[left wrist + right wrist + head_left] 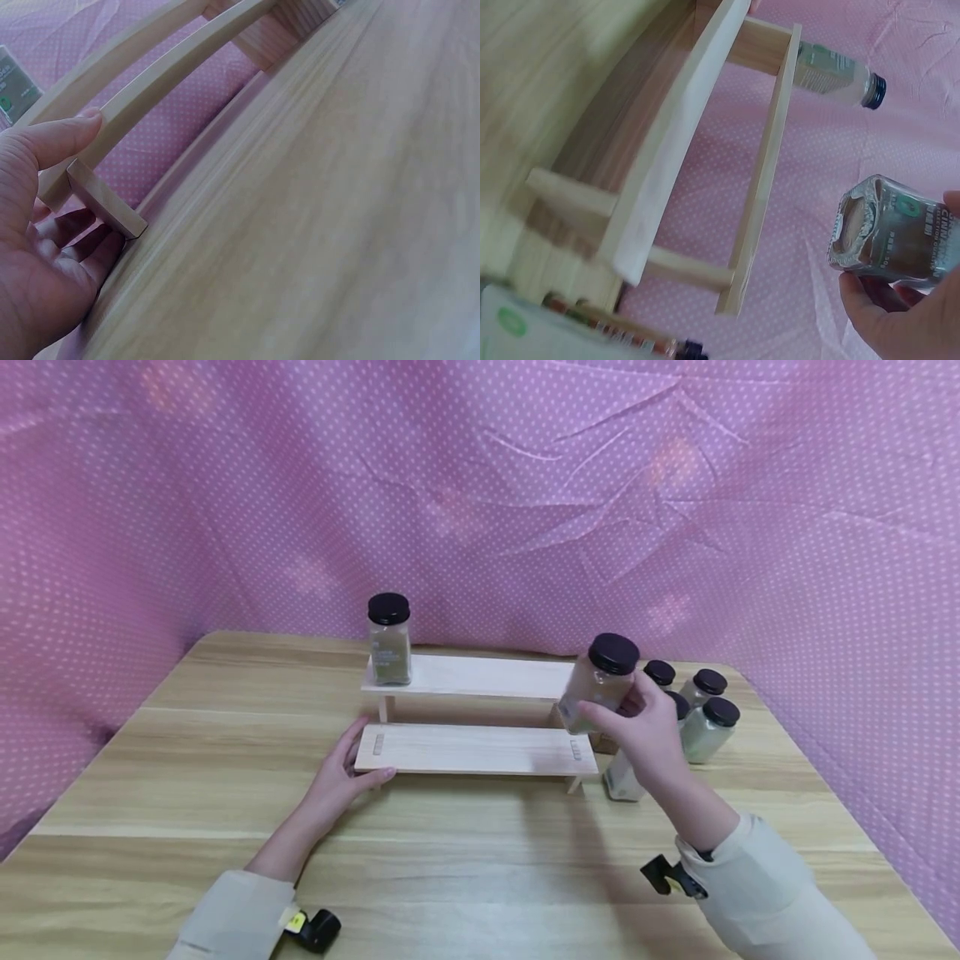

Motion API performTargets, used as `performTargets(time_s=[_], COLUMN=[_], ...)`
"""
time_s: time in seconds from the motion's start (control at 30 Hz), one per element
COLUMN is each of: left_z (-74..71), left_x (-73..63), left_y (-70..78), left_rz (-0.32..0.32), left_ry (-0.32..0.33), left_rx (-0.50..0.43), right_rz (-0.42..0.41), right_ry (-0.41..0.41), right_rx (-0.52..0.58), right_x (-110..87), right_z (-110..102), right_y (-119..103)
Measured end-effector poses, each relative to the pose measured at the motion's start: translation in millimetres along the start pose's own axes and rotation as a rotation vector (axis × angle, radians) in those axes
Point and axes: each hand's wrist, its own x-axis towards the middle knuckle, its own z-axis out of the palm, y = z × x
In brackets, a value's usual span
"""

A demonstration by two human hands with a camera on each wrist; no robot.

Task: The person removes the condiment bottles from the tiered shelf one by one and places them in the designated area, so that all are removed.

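Observation:
My right hand (pixel 652 727) grips a glass spice jar (pixel 597 681) with a black lid, held tilted above the right end of a two-tier wooden shelf rack (pixel 472 749). In the right wrist view the jar (pixel 907 232) shows brown contents and a label with part of the word "CINN". My left hand (pixel 339 785) holds the left end of the lower tier. In the left wrist view its thumb (pixel 67 139) lies on the board's edge and its fingers bend in around the short leg (pixel 109 201). Another spice jar (pixel 391 643) stands upright on the upper tier's left end.
Several black-lidded jars, one with pale green contents (pixel 707 732), stand on the table right of the rack. A jar with pale contents (pixel 622 779) is partly behind my right hand. Pink dotted cloth (pixel 480 510) hangs behind the wooden table (pixel 465 877).

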Motion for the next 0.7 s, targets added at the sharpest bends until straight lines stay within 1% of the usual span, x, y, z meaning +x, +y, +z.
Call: performTargets(time_s=[0.2,0.37,0.47,0.5,0.7], left_z=[0.9,1.3,1.1,1.0,0.6], left_x=[-0.6,-0.9,-1.0,-1.0,-1.1], left_y=[0.8,1.3,1.7,1.7,1.8], left_rz=[-0.002,-0.007,-0.004,-0.004,-0.007], left_ry=[-0.002,-0.004,-0.004,-0.003,0.002], left_rx=[0.007,0.013,0.014,0.015,0.020], right_rz=[0.011,-0.014,-0.016,-0.011,0.021], right_ry=[0.074,0.138,0.161,0.166,0.195], right_rx=[-0.032,-0.040,-0.036,-0.028,0.096], right_x=[-6.8,-10.6,-13.6,-14.6,-19.7], right_z=[-18,-35,-45,-49,-66], right_y=[9,16,18,19,26])
